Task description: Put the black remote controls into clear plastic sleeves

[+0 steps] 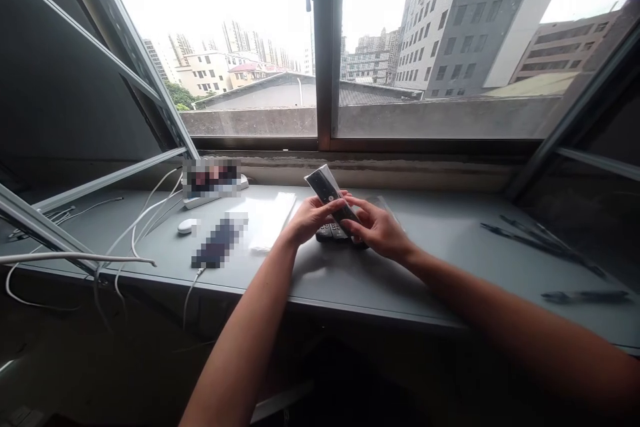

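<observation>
You are holding a remote control (323, 185) in both hands above the desk (440, 267), and its clear plastic sleeve (317, 171) is lying around it. Its long axis is running aslant: the far end is pointing up and left toward the window (250, 47), free of your fingers, while the near end is dropping rightward into your right hand (380, 232). So the right is sitting nearer that lower end, and your left hand (311, 219) is supporting the middle from the left side. Your left thumb is pressing across the keyed face; your right thumb and fingers are pinching the lower end, though the fingertips underneath are hiding from view.

Just below, dark keypad units (326, 231) are resting on the desk, partly covered by your hands; how many, you cannot tell from here. White plastic sheets (274, 221) are lying just left, with white cables (134, 227) trailing farther off. Dark pens (584, 296) are lying well apart on the right, leaving grey surface between.
</observation>
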Tool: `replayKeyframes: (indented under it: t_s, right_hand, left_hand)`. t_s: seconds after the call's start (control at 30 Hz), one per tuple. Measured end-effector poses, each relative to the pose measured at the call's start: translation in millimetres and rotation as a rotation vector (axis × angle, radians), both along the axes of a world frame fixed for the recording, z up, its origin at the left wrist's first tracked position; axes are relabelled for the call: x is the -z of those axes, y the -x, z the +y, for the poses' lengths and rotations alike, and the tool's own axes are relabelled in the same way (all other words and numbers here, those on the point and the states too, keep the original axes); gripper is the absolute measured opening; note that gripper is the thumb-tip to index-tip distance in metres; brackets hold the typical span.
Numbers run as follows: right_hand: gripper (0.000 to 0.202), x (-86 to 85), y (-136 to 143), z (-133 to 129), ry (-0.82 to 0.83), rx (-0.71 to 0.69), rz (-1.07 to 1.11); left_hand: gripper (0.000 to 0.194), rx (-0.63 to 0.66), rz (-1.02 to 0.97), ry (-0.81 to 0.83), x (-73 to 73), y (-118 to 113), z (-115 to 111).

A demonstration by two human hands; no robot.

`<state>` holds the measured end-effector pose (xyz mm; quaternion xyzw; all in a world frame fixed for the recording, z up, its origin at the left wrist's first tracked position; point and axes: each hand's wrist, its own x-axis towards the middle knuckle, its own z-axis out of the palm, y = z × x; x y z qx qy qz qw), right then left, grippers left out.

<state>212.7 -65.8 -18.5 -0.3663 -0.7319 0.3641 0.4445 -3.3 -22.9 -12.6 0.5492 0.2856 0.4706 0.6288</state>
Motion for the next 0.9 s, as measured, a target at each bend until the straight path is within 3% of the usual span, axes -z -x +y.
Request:
replayKeyframes:
  t_s: [0.1, 0.2, 0.3, 0.4, 0.6, 0.7, 0.9]
  right_hand:
    - [0.081, -4.7, -3, 6, 0.108, 0.004, 0.125]
    - [0.065, -10.2, -14, 15, 0.036, 0.168, 0.076]
    - [0.049, -9.7, -31, 27, -0.17, 0.413, -0.161]
    - [0.045, -3.1, -43, 39, -0.242, 0.49, -0.441]
    - [0.05, 4.3, -46, 44, -0.226, 0.477, -0.696]
    - [0.041, 1.9, -43, 40, -0.199, 0.443, -0.789]
    - [0.042, -3.1, -42, 37, -0.242, 0.446, -0.793]
  left_hand:
    - [0.062, -0.054, -0.075, -0.008, 1.6, 1, 5]
    - [0.062, -0.193, -0.005, -0.069, 5.6, 4, 12]
    - [0.046, -0.443, 0.296, -0.214, 11.6, 9, 18]
    - [0.026, -0.615, 0.499, -0.366, 18.8, 10, 21]
    - [0.022, -0.536, 0.686, -0.329, 30.6, 10, 24]
    - [0.022, -0.503, 0.71, -0.342, 31.9, 11, 24]
    - [0.025, -0.509, 0.704, -0.362, 33.0, 12, 24]
